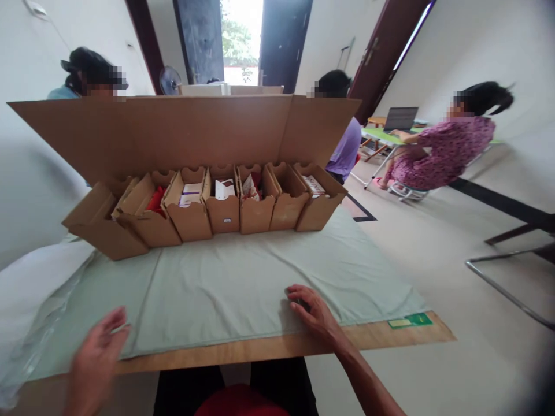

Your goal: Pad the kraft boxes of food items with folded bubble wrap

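Note:
Over the table's near left edge hovers my left hand, a little smeared by motion, its thumb and fingers apart and nothing seen in them. My right hand is at the near side of the pale green cloth, fingers loosely curled and apart, holding nothing I can see. Beyond both hands several open cardboard bins stand in a row. A red item shows in one bin, white boxes in another, and a white-and-maroon box near the middle. A patterned packet sits right of that.
A tall cardboard panel rises behind the bins. White plastic sheeting lies at the left. A green label is on the table's wooden edge. People sit beyond, one at a laptop; a metal chair frame stands right.

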`<state>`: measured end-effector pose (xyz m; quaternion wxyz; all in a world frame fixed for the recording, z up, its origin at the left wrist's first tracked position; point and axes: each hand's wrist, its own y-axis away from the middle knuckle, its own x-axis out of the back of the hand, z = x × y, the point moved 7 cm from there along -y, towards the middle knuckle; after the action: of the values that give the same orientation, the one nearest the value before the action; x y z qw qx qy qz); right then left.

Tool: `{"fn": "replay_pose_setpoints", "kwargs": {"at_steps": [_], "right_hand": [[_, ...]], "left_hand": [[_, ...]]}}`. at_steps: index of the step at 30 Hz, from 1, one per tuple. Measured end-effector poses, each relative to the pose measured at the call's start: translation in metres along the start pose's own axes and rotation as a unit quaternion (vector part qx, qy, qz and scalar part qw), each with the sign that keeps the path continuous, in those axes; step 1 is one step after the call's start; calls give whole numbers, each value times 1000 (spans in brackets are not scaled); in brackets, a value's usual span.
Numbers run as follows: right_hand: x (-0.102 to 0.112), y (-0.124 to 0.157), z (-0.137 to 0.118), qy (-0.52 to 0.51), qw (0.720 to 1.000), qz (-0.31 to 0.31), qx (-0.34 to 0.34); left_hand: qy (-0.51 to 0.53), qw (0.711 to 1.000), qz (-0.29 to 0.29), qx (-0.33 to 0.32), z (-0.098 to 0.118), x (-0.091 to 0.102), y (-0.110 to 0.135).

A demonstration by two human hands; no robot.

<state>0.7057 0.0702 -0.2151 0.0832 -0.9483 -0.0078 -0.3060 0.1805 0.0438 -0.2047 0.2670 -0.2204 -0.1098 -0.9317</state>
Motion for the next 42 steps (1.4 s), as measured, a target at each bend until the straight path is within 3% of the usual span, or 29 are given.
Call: {"fn": "replay_pose_setpoints", "kwargs": {"at_steps": [1, 3, 5, 7, 9, 12, 17, 20, 26, 31, 36, 39, 42], "right_hand": [[0, 1, 1, -2, 1000, 0, 0], [0, 3, 1, -7, 1000, -6, 5], [2, 4, 0, -16, 1000, -20, 11], [7, 3, 1, -27, 999, -34, 4], [14, -1, 3, -36, 998, -42, -21], [25, -12, 8, -33, 996, -48, -62], [25, -26, 16, -20, 996, -42, -71], [20, -23, 20, -12, 998, 4, -62], [11, -8, 11, -14, 997, 64, 29], [2, -2, 9, 21, 997, 64, 40], [-33, -1, -16, 93, 992, 59, 54], [-63, -1, -40, 114, 991, 20, 71], [-80, 1, -53, 124, 989, -14, 78]], "left_hand": [[-20, 999, -17, -44, 19, -29, 6], [-39, 986, -109, -123, 53, -94, 26], [-52, 958, -179, -217, 82, -153, 53], [-83, 923, -218, -307, 100, -201, 79], [-133, 882, -241, -382, 109, -236, 99], [-207, 833, -242, -453, 115, -265, 110], [-301, 791, -235, -478, 111, -279, 106], [-327, 770, -244, -491, 101, -281, 112], [-343, 757, -231, -506, 90, -281, 118], [-342, 745, -216, -531, 90, -280, 127], [-314, 751, -211, -541, 96, -274, 142], [-284, 778, -225, -514, 97, -271, 143], [-246, 799, -249, -488, 96, -267, 136]]}}
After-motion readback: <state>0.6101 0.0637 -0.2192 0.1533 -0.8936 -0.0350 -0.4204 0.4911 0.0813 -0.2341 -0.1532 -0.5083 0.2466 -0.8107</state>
